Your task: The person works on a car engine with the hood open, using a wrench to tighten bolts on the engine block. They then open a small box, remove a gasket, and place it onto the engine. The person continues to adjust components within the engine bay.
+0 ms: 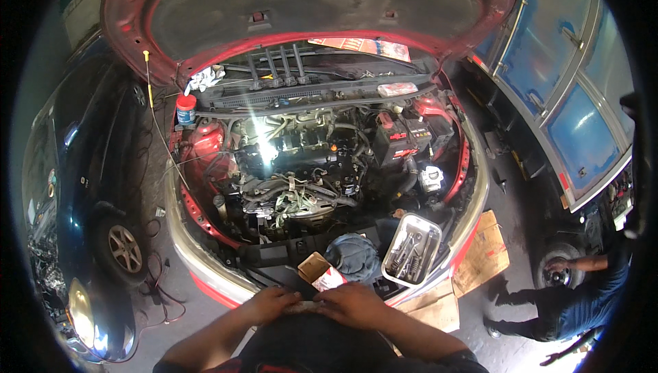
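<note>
Head view, downward over a red car (219, 295) with its front end open, from front bumper to windscreen. Above the engine bay, a raised hood (315, 3), red at the rim and dark on the underside. To the right, a large vehicle with blue panels (582, 123); to the left, a dark car (82, 188) parked near. In the middle of the bay, an engine (301, 153) with hoses and wiring across its front, and a bright glare over part of the top. At the lower right, a co-worker (582, 311) in dark clothes, with one hand on a wheel (548, 280). On the floor beside the red car's front corner, flattened cardboard (483, 256). On the right of the bay, a black battery (396, 143). Tilted across the front edge, a metal tray (434, 248) of loose tools (411, 253); just beside it, a rounded dark bundle (351, 256). At the bay's far left corner, a blue tub with a red lid (186, 114). Left of the bundle, a small open carton (315, 270). Close together below it, left hand (272, 303) and right hand (349, 302), both with bent fingers. Between them, at the fingertips, a pale item (300, 308), mostly hidden; cannot tell whether gripped or only touched.
</note>
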`<state>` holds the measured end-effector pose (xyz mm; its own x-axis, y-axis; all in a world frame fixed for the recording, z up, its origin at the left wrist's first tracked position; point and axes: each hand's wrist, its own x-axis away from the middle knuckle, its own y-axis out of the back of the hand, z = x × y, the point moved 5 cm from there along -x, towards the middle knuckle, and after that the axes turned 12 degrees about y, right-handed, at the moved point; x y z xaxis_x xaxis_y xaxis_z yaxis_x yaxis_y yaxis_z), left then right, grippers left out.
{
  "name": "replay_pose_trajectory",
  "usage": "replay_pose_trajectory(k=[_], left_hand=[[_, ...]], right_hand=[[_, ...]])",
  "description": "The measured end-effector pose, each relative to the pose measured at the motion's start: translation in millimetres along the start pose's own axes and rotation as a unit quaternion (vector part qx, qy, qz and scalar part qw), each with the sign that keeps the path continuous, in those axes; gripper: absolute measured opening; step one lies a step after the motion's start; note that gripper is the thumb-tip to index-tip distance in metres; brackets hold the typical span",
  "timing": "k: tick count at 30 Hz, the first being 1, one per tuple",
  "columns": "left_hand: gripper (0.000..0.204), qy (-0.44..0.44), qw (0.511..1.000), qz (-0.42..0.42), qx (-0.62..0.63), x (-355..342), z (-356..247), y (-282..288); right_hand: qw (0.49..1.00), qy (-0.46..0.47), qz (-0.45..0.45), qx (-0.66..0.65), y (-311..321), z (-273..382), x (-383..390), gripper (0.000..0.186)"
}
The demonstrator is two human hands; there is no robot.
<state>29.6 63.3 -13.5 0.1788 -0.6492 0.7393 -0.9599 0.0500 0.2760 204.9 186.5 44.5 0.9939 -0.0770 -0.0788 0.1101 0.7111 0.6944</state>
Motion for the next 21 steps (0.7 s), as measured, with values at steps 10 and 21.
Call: replay_pose_trajectory(k=[10,21], left_hand=[[0.038,-0.240,0.952,-0.055,-0.183,-0.4,-7.6,7.8],[0.048,-0.019,0.937,-0.286,-0.198,-100.7,52.6,30.9]], right_hand=[[0.987,0.040,0.018,-0.157,-35.2,-42.1,-9.1,0.038],[0.916,-0.295,-0.077,-0.260,-50.1,-150.3,105.3,0.036]])
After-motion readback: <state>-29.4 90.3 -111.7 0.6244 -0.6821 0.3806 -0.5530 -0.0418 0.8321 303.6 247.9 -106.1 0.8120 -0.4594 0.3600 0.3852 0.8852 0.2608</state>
